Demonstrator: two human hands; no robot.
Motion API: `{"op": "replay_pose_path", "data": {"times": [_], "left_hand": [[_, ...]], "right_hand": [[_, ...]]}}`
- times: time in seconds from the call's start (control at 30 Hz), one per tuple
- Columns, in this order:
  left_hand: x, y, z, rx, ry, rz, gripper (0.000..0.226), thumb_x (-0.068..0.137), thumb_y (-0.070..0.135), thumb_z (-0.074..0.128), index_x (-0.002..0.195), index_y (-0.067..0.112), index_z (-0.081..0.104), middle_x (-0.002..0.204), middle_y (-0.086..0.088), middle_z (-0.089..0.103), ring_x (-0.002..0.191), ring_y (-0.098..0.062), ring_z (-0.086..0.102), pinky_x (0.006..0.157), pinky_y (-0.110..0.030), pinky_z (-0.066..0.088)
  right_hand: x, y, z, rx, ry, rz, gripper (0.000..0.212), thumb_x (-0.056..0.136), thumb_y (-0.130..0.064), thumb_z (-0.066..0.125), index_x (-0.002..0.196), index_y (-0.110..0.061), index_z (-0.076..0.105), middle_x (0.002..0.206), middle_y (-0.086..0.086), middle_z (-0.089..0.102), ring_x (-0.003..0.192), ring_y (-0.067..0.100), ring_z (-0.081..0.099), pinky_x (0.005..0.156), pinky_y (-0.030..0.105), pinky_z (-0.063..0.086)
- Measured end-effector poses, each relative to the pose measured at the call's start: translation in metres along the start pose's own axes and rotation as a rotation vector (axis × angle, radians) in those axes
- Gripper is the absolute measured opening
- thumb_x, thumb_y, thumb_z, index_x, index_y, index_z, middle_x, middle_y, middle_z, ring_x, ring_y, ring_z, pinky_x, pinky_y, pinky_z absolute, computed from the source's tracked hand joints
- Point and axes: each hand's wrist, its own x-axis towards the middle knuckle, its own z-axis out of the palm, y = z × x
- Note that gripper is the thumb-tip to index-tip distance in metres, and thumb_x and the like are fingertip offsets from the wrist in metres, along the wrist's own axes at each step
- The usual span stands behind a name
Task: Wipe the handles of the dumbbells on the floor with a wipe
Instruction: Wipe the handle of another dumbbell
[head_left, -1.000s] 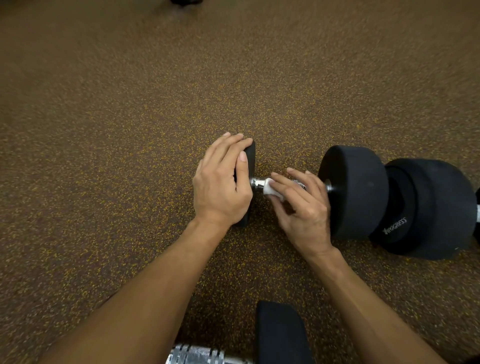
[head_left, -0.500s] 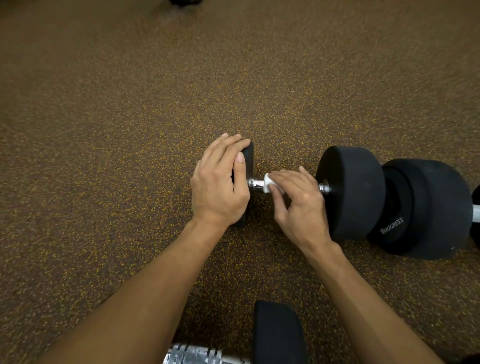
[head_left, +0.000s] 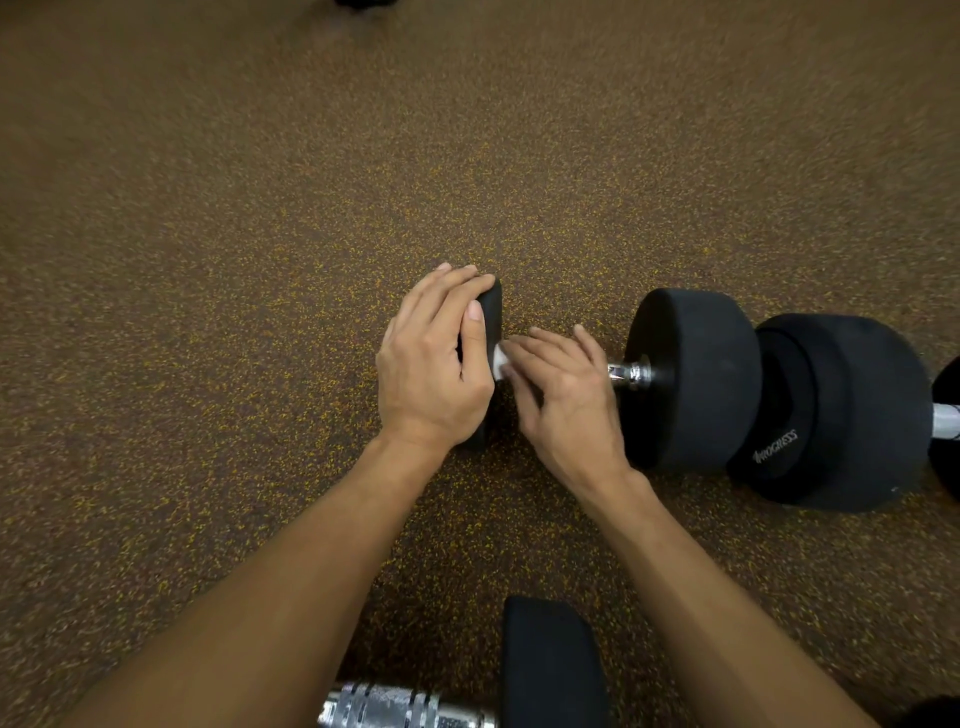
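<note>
Step in hand: wiping the handle (head_left: 631, 373) of the centre dumbbell (head_left: 691, 374), which lies on the speckled floor (head_left: 208, 260). The left hand (head_left: 434, 364) lies over the dumbbell's left head (head_left: 492, 317), fingers fairly straight across the rim and thumb flat on the inner face; we judge that it steadies the weight against rolling. The right hand (head_left: 566, 400) is curled over the handle with the white wipe (head_left: 498, 362) held under its fingers. We see only a small corner of the wipe, right against the left head's inner face. So the wipe sits at the far-left end of the handle, and the chrome collar at the right end is bare. Next move, as we judge it: draw the wipe rightward to that collar, turning the bar to reach its hidden underside. A second dumbbell (head_left: 841, 410) lies to the right, touching or just beside the first; we cannot tell which. Its head carries white lettering ending in "OGRESS"; the first letters are unclear to us. A third dumbbell (head_left: 550, 665) lies at the lower edge with its chrome bar (head_left: 405, 709) exposed; we take both handles as not yet wiped.
</note>
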Motion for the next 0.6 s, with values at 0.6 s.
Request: {"op": "replay_pose_path", "data": {"times": [0.6], "left_hand": [[-0.001,0.002,-0.002,-0.001,0.003,0.009,0.040,0.111,0.022,0.042,0.137,0.015,0.071,0.143,0.001,0.068,0.145,-0.019,0.054,0.118,-0.045,0.045]], "right_hand": [[-0.007,0.002,-0.011,-0.083,0.018,-0.141,0.022,0.106,-0.021,0.068,0.125,-0.017,0.079,0.132,-0.006,0.075,0.127,0.015,0.066,0.121,0.050,0.035]]}}
